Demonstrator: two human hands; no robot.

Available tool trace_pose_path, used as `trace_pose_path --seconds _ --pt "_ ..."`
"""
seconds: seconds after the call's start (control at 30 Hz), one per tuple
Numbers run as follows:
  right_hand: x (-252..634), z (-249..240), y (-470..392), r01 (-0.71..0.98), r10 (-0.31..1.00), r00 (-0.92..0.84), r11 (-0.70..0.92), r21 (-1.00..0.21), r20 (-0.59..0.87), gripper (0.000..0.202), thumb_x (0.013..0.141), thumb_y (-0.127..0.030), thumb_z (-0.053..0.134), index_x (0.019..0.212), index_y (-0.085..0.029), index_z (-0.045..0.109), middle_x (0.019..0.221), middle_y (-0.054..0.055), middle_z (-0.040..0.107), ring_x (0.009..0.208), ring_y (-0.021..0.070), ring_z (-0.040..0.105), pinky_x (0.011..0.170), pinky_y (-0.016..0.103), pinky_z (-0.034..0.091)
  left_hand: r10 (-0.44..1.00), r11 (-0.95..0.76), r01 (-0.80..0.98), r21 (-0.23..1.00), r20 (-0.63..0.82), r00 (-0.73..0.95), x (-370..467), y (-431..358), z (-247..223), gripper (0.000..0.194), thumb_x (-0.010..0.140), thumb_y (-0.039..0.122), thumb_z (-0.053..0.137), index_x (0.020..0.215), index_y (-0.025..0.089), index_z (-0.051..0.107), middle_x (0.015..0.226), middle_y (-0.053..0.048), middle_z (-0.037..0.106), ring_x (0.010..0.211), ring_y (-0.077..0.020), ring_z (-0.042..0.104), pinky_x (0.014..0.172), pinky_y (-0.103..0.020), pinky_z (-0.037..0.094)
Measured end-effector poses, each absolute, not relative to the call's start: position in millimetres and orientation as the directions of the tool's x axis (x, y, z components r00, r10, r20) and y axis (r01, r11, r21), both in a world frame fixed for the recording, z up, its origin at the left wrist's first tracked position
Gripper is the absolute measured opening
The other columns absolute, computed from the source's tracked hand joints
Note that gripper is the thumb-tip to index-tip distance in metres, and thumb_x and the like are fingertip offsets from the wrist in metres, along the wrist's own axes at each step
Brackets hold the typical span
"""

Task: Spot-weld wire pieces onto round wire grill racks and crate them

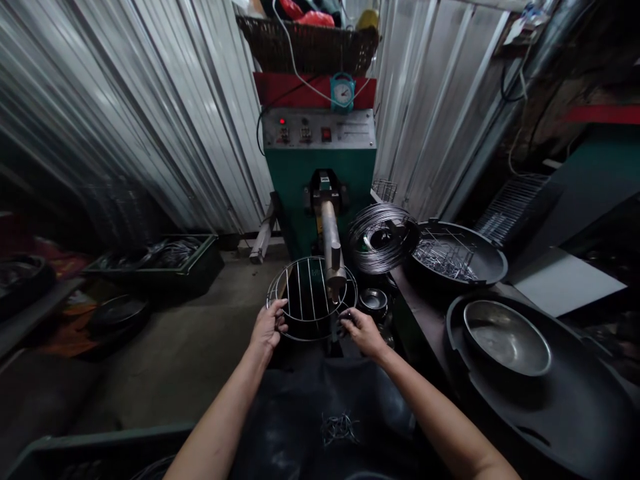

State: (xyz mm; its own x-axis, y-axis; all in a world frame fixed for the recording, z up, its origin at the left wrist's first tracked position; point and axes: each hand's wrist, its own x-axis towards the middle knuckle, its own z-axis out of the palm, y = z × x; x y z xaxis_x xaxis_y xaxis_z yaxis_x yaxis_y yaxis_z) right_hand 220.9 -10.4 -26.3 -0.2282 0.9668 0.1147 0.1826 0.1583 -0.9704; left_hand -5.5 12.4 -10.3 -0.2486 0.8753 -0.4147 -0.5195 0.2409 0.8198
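- Pinching round silver wire rack (313, 292) rim w/ L hand (271, 325).
- R hand (357, 327): fingertips together by rim; held pc. unclear.
- Rec.: hold level, fingers clear of grey cylindrical metal arm (331, 243).

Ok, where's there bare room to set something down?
The floor looks bare between the back bin, front bin and left hand. So does the big pan, below the bowl. It's crowded right of the wire rack: coil, then wire-filled pan.
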Motion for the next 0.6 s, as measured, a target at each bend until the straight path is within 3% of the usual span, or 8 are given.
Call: trace_pose_path --seconds 0.6 --pt "215.9 -24.0 -13.1 0.06 0.98 -0.179 0.098 -0.993 0.086 0.014 0.077 -0.033 0.053 0.08 -0.02 0.053 0.067 -0.002 0.06 0.049 0.0109 0.057 0.051 0.023 0.044 0.871 0.265 -0.504 0.822 -0.429 -0.241 -4.1 15.2 -10.6 0.045 0.045 0.031 0.075 0.062 0.02 0.035 0.044 0.012 0.03 0.035 -0.0012 0.021 0.033 -0.014 0.015"
